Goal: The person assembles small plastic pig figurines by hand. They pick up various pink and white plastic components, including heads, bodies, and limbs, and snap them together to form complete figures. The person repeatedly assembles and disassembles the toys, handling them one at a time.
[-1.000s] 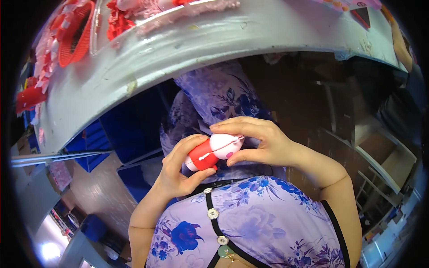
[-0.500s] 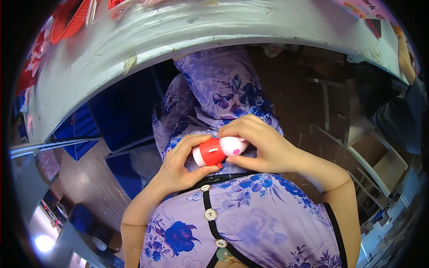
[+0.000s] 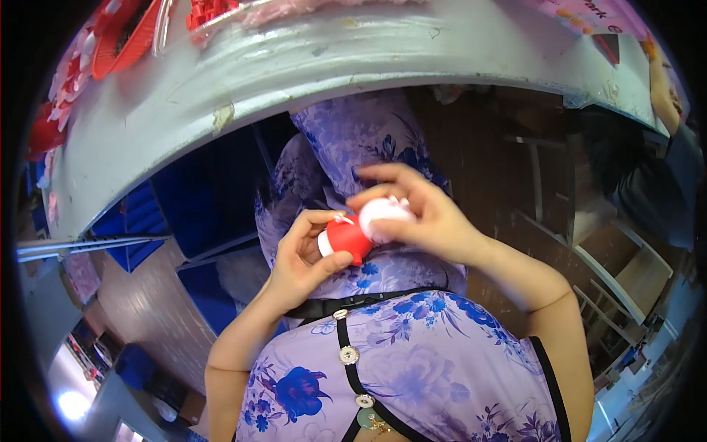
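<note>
A small toy figure with a red body, a white base and a white rounded head lies tilted above my lap. My left hand is closed around the red body, thumb on the near side and fingers on the far side. At the white head, slightly blurred, my right hand grips with the thumb across it. Its index and other fingers reach past the far side, partly lifted. Small white bumps show on the head's upper edge.
A pale table curves across the far side, with a red basket and red parts on it. Blue crates stand below at left. A wooden chair is at right, near another person's arm.
The toy has turned about its length, and its pink cheek spot no longer shows. My right hand's fingers have lifted and spread while its thumb moved onto the head.
</note>
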Tool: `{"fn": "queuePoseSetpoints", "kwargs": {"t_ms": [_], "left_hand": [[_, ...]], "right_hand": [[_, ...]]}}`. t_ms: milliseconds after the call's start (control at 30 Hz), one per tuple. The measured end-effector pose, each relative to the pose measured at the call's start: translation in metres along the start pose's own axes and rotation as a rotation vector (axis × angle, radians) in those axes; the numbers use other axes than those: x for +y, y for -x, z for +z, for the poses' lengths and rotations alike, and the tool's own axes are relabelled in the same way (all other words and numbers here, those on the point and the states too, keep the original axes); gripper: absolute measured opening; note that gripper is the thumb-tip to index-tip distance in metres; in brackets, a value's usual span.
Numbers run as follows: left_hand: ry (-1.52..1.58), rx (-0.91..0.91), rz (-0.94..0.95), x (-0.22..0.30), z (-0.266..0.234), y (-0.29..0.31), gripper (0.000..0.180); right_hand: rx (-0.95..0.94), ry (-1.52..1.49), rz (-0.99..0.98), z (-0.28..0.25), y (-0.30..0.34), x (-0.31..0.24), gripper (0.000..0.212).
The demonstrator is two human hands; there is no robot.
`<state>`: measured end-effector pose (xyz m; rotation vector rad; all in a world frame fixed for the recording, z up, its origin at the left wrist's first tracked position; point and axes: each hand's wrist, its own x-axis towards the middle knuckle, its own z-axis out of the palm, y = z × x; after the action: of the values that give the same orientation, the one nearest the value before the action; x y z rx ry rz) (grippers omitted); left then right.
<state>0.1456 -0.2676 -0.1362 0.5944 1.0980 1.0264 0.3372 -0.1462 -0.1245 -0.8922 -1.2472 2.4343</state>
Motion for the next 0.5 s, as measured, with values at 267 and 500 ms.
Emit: {"fn": "queuePoseSetpoints", "kwargs": {"t_ms": [267,500], "left_hand": [[0.504,-0.045,-0.151,0.012,0.033,-0.032,0.042],[0.379,-0.031,-0.096,0.005,0.038,-0.035,0.042]], "right_hand": [[0.236,-0.456,-0.216,0.008,-0.015,0.008,0.053],[0.281,-0.192,-0.299,0.001,-0.022,0.021,0.047]]}}
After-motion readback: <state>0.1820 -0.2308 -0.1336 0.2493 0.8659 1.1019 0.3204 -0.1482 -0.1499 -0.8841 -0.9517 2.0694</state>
